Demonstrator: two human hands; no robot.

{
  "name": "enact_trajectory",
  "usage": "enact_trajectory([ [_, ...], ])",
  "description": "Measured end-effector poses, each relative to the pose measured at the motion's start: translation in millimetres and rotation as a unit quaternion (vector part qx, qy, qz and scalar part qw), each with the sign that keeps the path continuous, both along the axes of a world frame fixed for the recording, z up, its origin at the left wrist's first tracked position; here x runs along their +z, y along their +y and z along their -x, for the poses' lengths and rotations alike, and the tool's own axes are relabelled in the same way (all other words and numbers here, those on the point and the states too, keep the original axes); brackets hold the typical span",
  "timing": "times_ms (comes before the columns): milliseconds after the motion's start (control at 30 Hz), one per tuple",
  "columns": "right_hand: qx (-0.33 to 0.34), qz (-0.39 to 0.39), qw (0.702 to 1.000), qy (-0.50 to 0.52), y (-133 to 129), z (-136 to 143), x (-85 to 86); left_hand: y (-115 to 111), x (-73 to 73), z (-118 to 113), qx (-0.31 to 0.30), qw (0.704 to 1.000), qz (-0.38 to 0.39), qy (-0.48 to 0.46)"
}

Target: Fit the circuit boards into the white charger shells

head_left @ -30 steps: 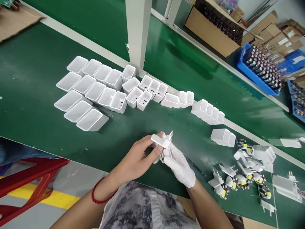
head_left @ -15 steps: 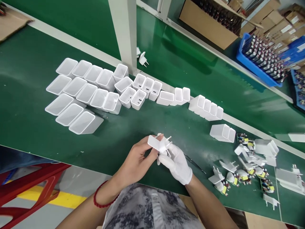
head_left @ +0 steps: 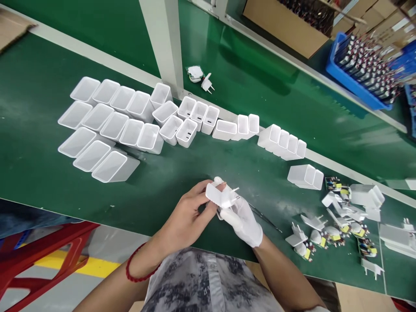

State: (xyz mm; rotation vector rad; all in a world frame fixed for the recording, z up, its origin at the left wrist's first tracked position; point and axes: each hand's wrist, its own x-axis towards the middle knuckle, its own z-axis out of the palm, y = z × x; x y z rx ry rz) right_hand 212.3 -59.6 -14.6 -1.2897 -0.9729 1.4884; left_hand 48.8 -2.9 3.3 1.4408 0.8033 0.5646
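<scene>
Above the table's front edge, my bare left hand [head_left: 190, 212] pinches a white plug piece [head_left: 218, 196] with two metal pins pointing right. My right hand [head_left: 245, 221], in a white glove, closes round the same piece from the right, its thumb below the pins. Fingers hide whatever lies behind the piece. Dark tweezers [head_left: 266, 217] lie on the green table just right of the glove. Farther back, open white casings [head_left: 108, 167] stand in rows on the left, with smaller groups [head_left: 282, 143] along the back strip.
Circuit boards [head_left: 367, 247] and white plug parts [head_left: 297, 236] lie at the right. A pale post [head_left: 164, 43] rises at the back. Behind the strip are a loose plug [head_left: 207, 82], a cardboard box [head_left: 286, 26] and a blue crate [head_left: 354, 86] of parts.
The view has shifted slightly, showing more of the loose parts behind the post. Both hands keep hold of the plug piece, which has turned slightly.
</scene>
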Motion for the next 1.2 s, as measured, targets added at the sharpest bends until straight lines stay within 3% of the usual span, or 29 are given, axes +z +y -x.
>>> enact_trajectory([
  [267, -0.041, 0.11, 0.991, 0.069, 12.2, 1.2, 2.9, 4.3, -1.8, 1.0, -0.006, 0.999, -0.018, 0.035],
  [333, -0.033, 0.098, 0.994, 0.032, 10.6, 1.6, 6.3, 4.7, -3.7, 1.4, 0.012, 0.999, -0.029, 0.041],
  [400, -0.023, 0.029, 0.995, -0.096, 3.7, 0.8, 9.8, 4.8, -5.5, 2.7, 0.028, 0.996, -0.065, 0.062],
  [433, -0.033, -0.033, 0.98, -0.195, -1.1, 0.2, 10.7, 5.0, -6.5, 3.8, 0.039, 0.992, -0.094, 0.079],
  [467, -0.048, -0.11, 0.946, -0.302, -5.9, -0.3, 10.6, 5.3, -7.7, 5.1, 0.05, 0.986, -0.129, 0.098],
  [533, -0.064, -0.255, 0.838, -0.477, -12.7, 0.6, 7.1, 6.5, -10.6, 8.5, 0.07, 0.97, -0.188, 0.135],
  [567, -0.05, -0.305, 0.79, -0.529, -13.7, 2.2, 3.6, 7.3, -12.1, 10.4, 0.077, 0.964, -0.206, 0.152],
  [633, 0.006, -0.349, 0.74, -0.574, -10.2, 7.2, -5.6, 8.8, -14.9, 14.3, 0.075, 0.955, -0.225, 0.176],
  [767, 0.059, -0.34, 0.723, -0.599, 7.4, 14.9, -23.1, 8.6, -16.9, 25.0, 0.043, 0.955, -0.226, 0.188],
  [867, 0.081, -0.354, 0.718, -0.594, 16.0, 14.0, -22.2, 4.4, -16.1, 38.1, 0.051, 0.961, -0.2, 0.186],
  [967, 0.058, -0.359, 0.712, -0.6, 17.6, 12.8, -8.5, -2.2, -19.0, 54.2, 0.11, 0.958, -0.179, 0.195],
  [1067, -0.01, -0.313, 0.714, -0.627, 18.1, 16.4, 0.5, -8.0, -28.8, 66.3, 0.158, 0.95, -0.194, 0.188],
  [1200, -0.022, -0.349, 0.671, -0.654, 23.6, 23.3, -4.8, -10.8, -43.6, 69.6, 0.177, 0.927, -0.276, 0.182],
])
